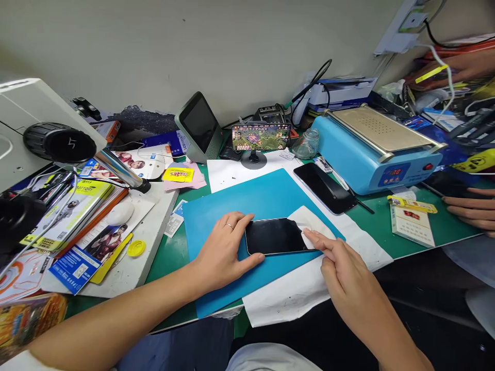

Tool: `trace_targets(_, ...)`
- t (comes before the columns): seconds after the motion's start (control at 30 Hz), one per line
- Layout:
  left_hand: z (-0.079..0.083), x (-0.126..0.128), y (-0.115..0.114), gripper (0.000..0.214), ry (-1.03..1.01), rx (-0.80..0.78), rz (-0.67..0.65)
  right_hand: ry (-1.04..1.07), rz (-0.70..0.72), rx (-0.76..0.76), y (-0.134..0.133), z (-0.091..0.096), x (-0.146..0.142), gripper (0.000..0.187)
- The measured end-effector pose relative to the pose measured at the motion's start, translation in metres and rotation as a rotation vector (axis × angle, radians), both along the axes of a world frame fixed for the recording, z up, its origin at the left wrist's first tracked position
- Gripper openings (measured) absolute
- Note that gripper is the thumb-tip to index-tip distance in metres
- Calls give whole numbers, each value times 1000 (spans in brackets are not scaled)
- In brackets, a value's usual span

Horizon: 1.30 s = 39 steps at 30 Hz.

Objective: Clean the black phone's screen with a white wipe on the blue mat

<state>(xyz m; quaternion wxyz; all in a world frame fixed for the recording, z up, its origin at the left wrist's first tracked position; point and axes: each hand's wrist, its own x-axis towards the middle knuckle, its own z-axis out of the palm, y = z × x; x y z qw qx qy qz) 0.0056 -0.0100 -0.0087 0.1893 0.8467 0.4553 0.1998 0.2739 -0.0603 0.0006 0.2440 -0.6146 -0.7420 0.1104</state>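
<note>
- Left forearm [127, 314] is lying nearest the camera, slanting from the lower left corner toward the centre, with the wrist almost straight
- Left hand [222, 252] is resting palm down at the centre of the frame, a ring [229, 225] showing on one finger; its thumb and index finger are spreading into a wide curve
- That hand is holding the left end of the black phone [274, 237] between these two digits, the index finger touching the upper edge and the thumb the lower one
- Right hand [346, 268] is angling in from the lower right, its index finger stretching toward the phone and the other fingers bending under
- Its fingertips are touching the white wipe [311, 219] at the phone's right end; whether they are pinching it or only pressing on it, I cannot tell
- Black phone is lying flat, screen up, just below the centre of the frame, on the blue mat [220, 206]
- White paper [278, 309] is showing beneath the mat, below and to the right
- Second phone [325, 188] is lying right of centre, near the blue machine [348, 154]
- Propped phone [261, 138] is standing at upper centre, displaying a game scene, with the glass jar [307, 144] sitting just beside it
- Another person's hand [474, 208] is resting at the right edge, near the white box [412, 224]
</note>
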Motion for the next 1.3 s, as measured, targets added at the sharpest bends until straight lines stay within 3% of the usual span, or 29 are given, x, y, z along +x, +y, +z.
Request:
trace_targets(0.3, 1, 1, -1, 68, 13, 20, 8, 10, 52, -61, 34, -1, 5, 43)
trace_targets(0.43, 0, 1, -1, 68, 16, 10, 1, -43, 6, -1, 14, -8, 11, 46)
trace_targets(0.57, -1, 0, 0, 68, 25, 3, 2, -43, 11, 44, -9, -14, 13, 32)
trace_targets(0.7, 1, 1, 0, 68, 43, -8, 5, 21, -8, 39, -14, -12, 9, 26)
trace_targets(0.93, -1, 1, 0, 68, 28, -4, 1, -27, 202, 124, -12, -8, -17, 26)
trace_targets(1.07, -3, 2, -1, 67, -9, 14, -1, -35, 336, 133, -11, 1, -38, 35)
trace_targets(1.3, -2, 3, -1, 64, -32, 47, -12, -193, 372, 179, 5, -4, -48, 53)
